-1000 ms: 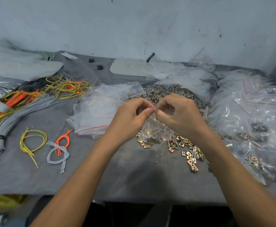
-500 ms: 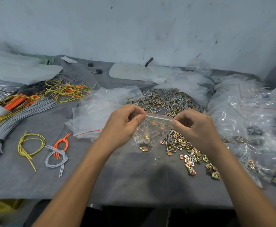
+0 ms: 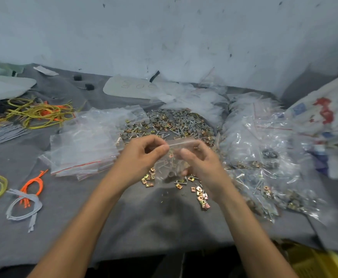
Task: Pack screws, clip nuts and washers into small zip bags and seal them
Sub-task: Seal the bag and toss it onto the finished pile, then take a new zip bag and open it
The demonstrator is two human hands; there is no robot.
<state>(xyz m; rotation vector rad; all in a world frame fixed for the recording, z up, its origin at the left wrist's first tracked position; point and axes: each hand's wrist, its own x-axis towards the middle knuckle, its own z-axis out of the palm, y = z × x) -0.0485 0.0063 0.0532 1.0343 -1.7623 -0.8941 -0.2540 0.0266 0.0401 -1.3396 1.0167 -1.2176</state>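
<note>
Grey cloth covers the table, and I see both hands raised just above its middle. The left hand pinches the top left corner of the small zip bag between thumb and forefinger. The right hand grips the bag's right side, thumb in front. Loose clip nuts lie beneath; screws and washers are heaped just beyond.

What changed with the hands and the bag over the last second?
Both hands pinched the small clear zip bag mid-top, then drew apart along its strip. Now the right hand is back in, gripping the bag's right side. The left hand kept its pinch; the loose screws and clip nuts stayed.
</note>
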